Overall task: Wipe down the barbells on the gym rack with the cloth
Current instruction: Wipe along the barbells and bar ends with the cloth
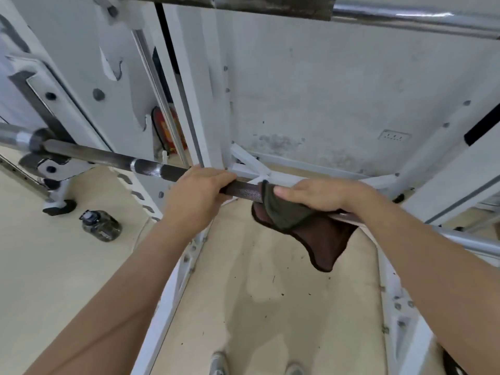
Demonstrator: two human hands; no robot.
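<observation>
Pale, stained concrete wall (338, 90) fills the background, and a beige floor (54, 266) spreads beneath us. Between them stands the white steel gym rack (189, 90), its uprights rising on the left and its base rails running along the floor on both sides of us.

We look down on a long dark knurled steel barbell (151, 169) lying across the rack, its left end resting in a support at the rack's left side and its shaft slanting down to the right. Our left hand (198, 189) grips the bare shaft near the middle, fingers curled over the top. Just to the right of it, our right hand (322, 194) clamps a dark green and brown cloth (322, 239) around the bar, thumb pointing left along the fabric; a loose brown corner of the cloth hangs below the bar.

A second bar, dull grey and chrome (270, 5), crosses the top of the rack above us. We see a dark translucent plastic water jug (101, 226) standing on the floor near the rack's left foot. A grey shoe (217, 364) shows at the bottom edge, between the base rails.
</observation>
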